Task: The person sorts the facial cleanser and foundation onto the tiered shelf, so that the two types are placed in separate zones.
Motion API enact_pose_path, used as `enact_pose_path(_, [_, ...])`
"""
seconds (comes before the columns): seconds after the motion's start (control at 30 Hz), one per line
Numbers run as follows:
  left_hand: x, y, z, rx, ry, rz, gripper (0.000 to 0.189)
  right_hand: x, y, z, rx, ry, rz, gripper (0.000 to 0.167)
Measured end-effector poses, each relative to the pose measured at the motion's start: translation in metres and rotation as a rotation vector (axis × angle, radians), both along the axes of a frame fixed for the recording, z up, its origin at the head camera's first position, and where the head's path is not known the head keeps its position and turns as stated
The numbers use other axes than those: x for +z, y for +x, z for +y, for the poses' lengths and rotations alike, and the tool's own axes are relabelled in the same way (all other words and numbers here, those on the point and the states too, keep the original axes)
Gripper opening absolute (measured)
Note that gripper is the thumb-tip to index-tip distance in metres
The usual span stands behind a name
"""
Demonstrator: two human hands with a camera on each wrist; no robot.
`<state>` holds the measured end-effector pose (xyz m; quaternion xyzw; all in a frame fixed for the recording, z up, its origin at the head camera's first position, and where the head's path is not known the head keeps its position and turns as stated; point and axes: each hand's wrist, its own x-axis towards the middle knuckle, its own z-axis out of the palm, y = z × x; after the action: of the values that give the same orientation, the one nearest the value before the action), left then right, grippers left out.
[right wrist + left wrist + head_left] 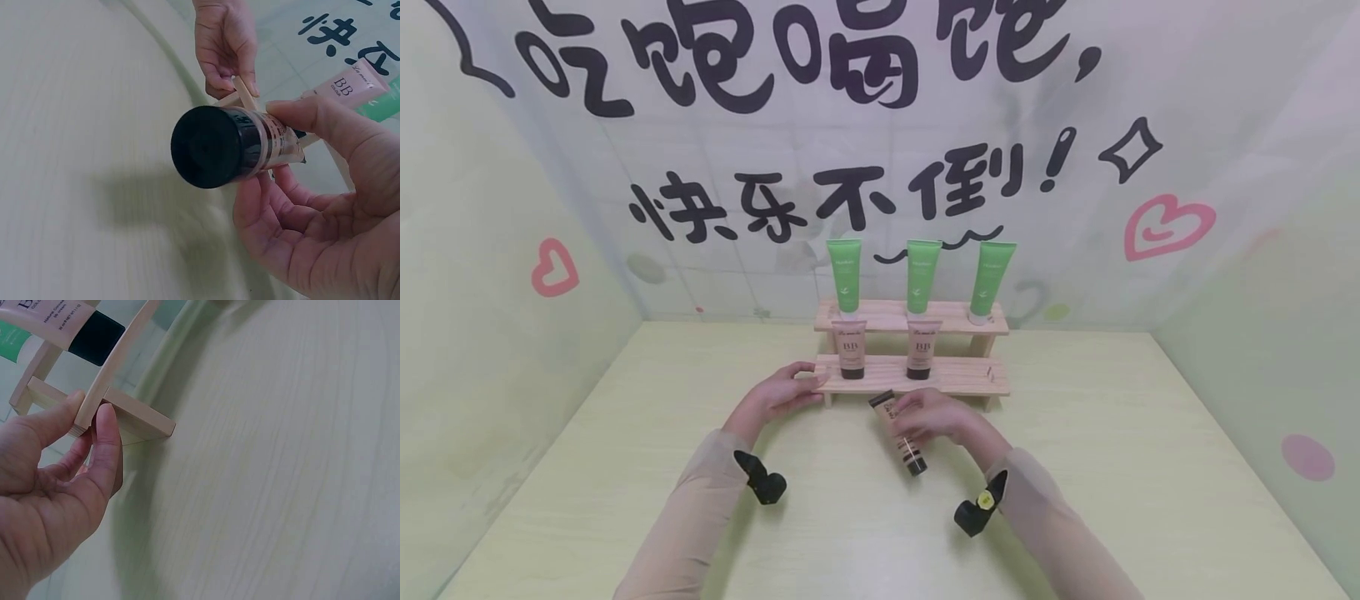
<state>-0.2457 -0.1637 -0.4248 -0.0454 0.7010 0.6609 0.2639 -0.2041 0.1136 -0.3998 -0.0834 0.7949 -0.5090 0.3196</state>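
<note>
A two-tier wooden rack (pixel 955 377) stands at the back of the table. Three green tubes (pixel 922 275) stand on its upper step and two beige BB cream tubes (pixel 850 348) with black caps on the lower step. My left hand (pixel 782 390) pinches the left end of the lower shelf (pixel 94 406) between thumb and fingers. My right hand (pixel 934 417) grips a third beige BB tube (pixel 901 437) just in front of the rack, its black cap (pixel 206 147) pointing back toward me.
The pale green table (pixel 1075 500) stretches out in front of the rack. Green walls with black lettering and pink hearts close in the back and sides. The right part of the rack's lower shelf (pixel 977 371) holds nothing.
</note>
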Motion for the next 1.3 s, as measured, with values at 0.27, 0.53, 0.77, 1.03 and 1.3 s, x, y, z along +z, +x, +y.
enact_pose_path(0.27, [0.0, 0.0, 0.0, 0.003, -0.008, -0.001, 0.055, 0.001, -0.003, 0.022, -0.023, -0.017, 0.011, 0.04])
enact_pose_path(0.53, [0.0, -0.001, -0.001, 0.013, -0.023, -0.007, 0.057, 0.005, -0.005, 0.043, -0.068, -0.041, 0.022, 0.05])
enact_pose_path(0.77, [-0.002, -0.001, -0.001, 0.014, 0.001, -0.003, 0.058, 0.009, -0.007, 0.056, -0.094, -0.07, 0.013, 0.052])
enact_pose_path(1.03, [-0.003, -0.001, -0.002, 0.011, 0.017, -0.001, 0.059, 0.013, -0.012, 0.072, -0.142, -0.101, 0.029, 0.047])
enact_pose_path(1.3, [-0.002, -0.001, -0.001, 0.002, 0.005, -0.004, 0.059, 0.02, -0.016, 0.085, -0.165, -0.07, 0.067, 0.048])
